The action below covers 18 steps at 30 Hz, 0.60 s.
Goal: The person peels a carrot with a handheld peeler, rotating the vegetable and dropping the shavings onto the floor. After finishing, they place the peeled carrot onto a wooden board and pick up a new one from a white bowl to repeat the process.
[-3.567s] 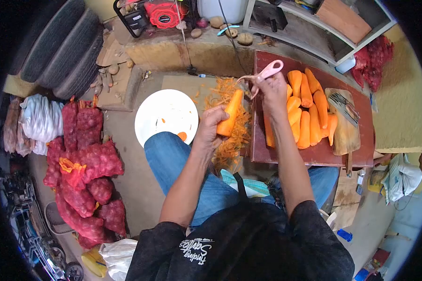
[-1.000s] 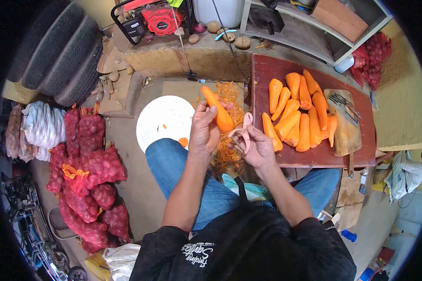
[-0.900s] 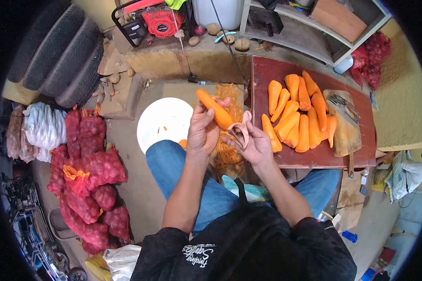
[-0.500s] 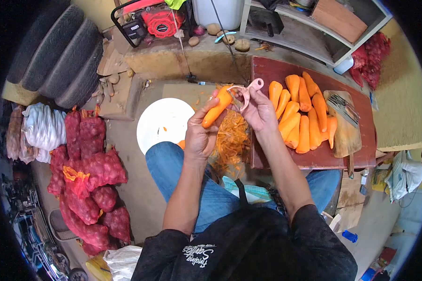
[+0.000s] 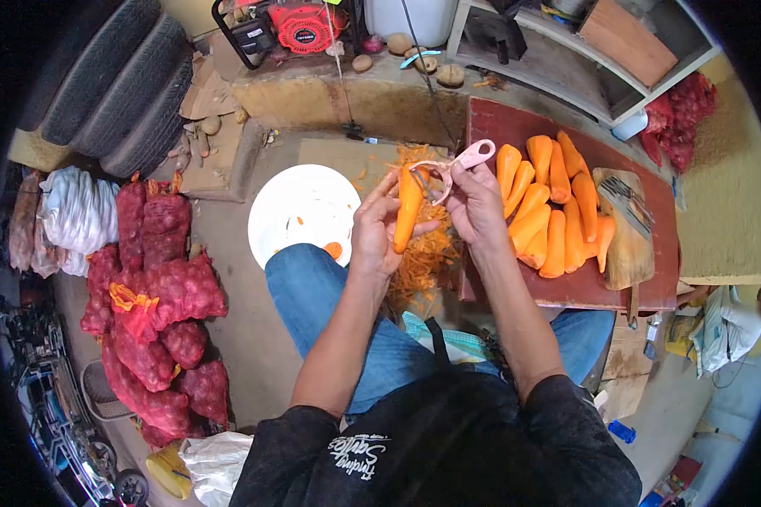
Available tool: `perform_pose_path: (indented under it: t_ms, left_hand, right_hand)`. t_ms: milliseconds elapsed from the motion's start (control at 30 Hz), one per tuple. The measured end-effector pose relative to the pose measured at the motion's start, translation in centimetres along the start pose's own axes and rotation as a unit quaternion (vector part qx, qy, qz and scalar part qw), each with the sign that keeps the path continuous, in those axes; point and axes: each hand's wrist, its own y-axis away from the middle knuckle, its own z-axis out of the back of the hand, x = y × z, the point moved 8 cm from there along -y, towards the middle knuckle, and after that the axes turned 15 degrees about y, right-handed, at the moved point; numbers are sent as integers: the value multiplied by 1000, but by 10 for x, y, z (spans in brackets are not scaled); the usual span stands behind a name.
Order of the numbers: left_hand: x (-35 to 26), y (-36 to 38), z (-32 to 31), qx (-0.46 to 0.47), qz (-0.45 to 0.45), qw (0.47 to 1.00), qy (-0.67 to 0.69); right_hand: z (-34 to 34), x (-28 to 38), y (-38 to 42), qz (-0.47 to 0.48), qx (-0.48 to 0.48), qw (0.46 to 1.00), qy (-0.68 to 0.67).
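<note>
A carrot (image 5: 408,207) rests in my left hand (image 5: 375,230), which grips it with the thumb and some fingers while others stretch behind it. My right hand (image 5: 475,203) is closed on a pink peeler (image 5: 473,155), whose blade end is at the carrot's upper end. Below the hands lies a heap of orange peelings (image 5: 423,266) on the floor. Several peeled carrots (image 5: 554,203) lie together on the red table (image 5: 503,291) to the right of my right hand. A white basin (image 5: 300,198) stands left of my left hand, with a few orange bits inside.
On the table's right side a wooden board (image 5: 630,253) carries metal utensils. Net sacks of red onions (image 5: 156,338) are piled at left, below stacked tires (image 5: 114,93). A red machine (image 5: 304,32) and a grey shelf (image 5: 541,63) stand at the back.
My left hand has turned the carrot more upright and shifted its fingers. The peeler has tilted, its handle swinging right, and stays near the carrot's upper end. The whole view has shifted slightly.
</note>
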Motion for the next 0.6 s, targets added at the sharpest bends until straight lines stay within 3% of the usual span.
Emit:
perform_pose_path:
  t_ms: [133, 267, 333, 467, 600]
  left_hand:
    - [10, -2, -2, 29, 52, 990, -130]
    - [16, -6, 11, 38, 82, 985, -149]
    - [8, -3, 10, 19, 30, 975, -219]
    - [-6, 0, -14, 89, -142, 932, -321]
    - [7, 7, -33, 148, -80, 936, -310]
  right_hand:
    - [-4, 7, 6, -9, 6, 999, 31]
    - [-7, 13, 9, -22, 14, 999, 46]
    - [-4, 19, 13, -15, 20, 997, 69]
    - [-17, 49, 34, 17, 48, 986, 161]
    - [-39, 60, 47, 36, 77, 969, 230]
